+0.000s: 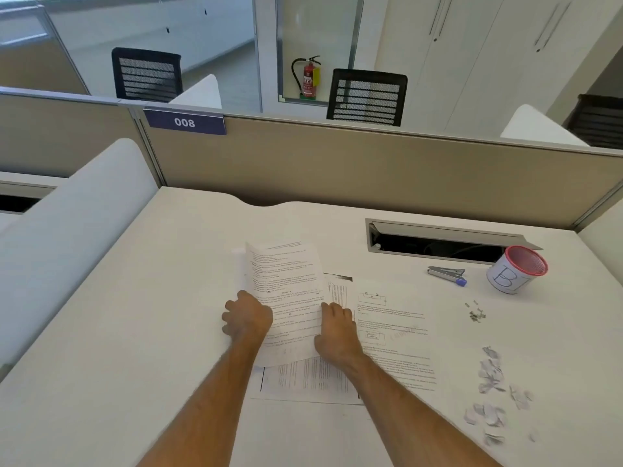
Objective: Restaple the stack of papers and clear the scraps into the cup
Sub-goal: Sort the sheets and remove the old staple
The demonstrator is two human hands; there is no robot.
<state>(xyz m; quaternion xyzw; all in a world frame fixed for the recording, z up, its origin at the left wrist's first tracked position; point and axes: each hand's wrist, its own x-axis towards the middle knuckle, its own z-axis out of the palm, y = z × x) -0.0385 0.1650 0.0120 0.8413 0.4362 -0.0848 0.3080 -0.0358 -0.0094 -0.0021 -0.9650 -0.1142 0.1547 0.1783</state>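
Currently both hands grip the top sheet (pixel 285 291): left hand (pixel 247 315) on its left edge, right hand (pixel 335 332) on its right edge, over more papers (pixel 394 332) on the worktop (pixel 151 298). Scraps (pixel 492 392) lie right, well apart; stapler (pixel 446 274) just beside the cup (pixel 515 269).
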